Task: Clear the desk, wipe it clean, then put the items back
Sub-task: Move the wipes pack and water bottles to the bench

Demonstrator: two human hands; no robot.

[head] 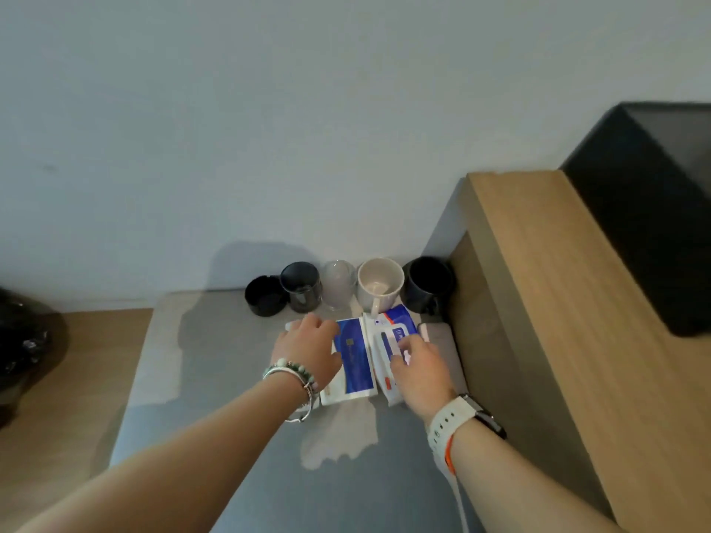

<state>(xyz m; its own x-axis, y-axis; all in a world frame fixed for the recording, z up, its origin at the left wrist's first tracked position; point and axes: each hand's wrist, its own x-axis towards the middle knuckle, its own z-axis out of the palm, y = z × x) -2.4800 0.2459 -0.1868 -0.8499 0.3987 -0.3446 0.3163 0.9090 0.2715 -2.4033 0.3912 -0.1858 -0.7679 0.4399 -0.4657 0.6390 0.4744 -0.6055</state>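
Left hand (306,346) rests, fingers relaxed, on 1 blue packet (356,359) near the bench's (231,378) far right corner; right hand's (419,369) fingers bend onto the 2nd packet (398,321), grip unclear.

- This looks to me like a hotel room: an ashtray (266,296), dark tumbler (301,286), clear glass (338,284), white mug (380,286) and black mug (428,284) line the plain wall (269,128).
- Blue-and-white sachets (354,359) lie on my grey bench (231,378), beside a wooden cabinet (558,302).
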